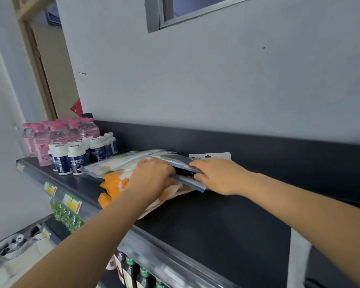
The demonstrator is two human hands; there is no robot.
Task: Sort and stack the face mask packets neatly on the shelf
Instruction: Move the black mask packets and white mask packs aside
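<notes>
A loose pile of face mask packets lies on the dark top shelf [227, 221]. Pale clear packets [121, 163] fan out to the left, and orange-and-white packets [112, 186] sit at the front of the pile. On top is a blue-edged packet with dark contents [183, 163]. My left hand [152, 175] grips its left end with curled fingers. My right hand [218, 175] holds its right end, fingers tucked under the edge. A white hang-tab packet [212, 156] pokes out behind my right hand.
White-capped dark blue supplement bottles [77, 154] and pink-capped drink bottles [50, 134] stand at the shelf's left end. Yellow price tags [71, 201] line the front rail. Bottles fill the lower shelf [133, 273]. A grey wall rises right behind the shelf.
</notes>
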